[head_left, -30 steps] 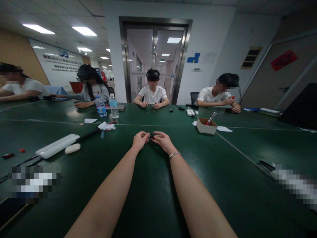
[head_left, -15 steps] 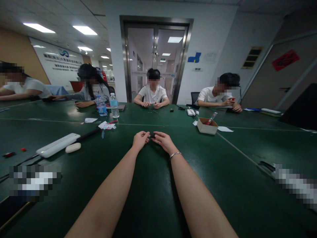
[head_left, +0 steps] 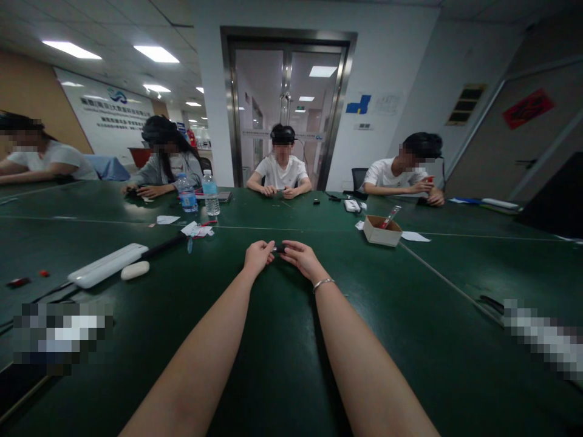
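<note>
Standing beyond left hand point(head_left: 257, 257): bottles point(head_left: 211, 194); beyond right hand point(head_left: 303, 258): box point(head_left: 381, 235).

wall sign point(head_left: 113, 109) and table point(head_left: 282, 352) show an office.

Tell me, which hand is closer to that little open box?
The right hand: the open box stands off to its right and slightly farther forward. The left hand is farther from the box, beyond the right hand.

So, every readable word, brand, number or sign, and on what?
"科技有限公司": white wall sign; its other text is blurred.
"福", probably: red square paper.
Too small: blue labels on clear plastic bottles; pale strip across glass doors.
Small black object: none legible.
</note>
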Motion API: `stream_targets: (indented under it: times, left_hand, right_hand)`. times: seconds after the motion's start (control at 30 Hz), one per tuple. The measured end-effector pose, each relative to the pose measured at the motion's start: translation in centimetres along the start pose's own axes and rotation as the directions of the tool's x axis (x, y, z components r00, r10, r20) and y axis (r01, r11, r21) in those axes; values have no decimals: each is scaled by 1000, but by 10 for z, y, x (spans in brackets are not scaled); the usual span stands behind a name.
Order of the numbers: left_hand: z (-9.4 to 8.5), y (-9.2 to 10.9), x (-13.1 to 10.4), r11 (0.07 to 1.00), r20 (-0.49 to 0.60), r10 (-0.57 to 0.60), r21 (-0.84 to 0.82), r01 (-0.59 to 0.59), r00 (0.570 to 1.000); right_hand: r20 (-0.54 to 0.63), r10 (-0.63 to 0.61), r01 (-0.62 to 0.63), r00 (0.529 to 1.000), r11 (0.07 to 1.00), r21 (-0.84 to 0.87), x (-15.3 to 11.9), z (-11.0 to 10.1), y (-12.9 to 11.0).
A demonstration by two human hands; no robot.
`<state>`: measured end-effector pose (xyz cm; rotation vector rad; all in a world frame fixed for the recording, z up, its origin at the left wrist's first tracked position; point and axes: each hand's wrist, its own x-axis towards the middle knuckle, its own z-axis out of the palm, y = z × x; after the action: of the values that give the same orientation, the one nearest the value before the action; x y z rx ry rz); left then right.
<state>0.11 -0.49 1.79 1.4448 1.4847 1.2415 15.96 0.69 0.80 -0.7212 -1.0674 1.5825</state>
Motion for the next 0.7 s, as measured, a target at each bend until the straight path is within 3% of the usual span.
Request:
stream_targets:
  times: [0.47,0.7]
  left_hand:
    - [-1,-4,3,1000,48,-6,-30,7,999]
    - [1,-5,4,993,45,18,-120,-13,999]
  right_hand:
    - [12,-23,22,1000,1000,17,-1,0,-1]
    - [-3,-24,24,1000,1000,17,0,0,-1]
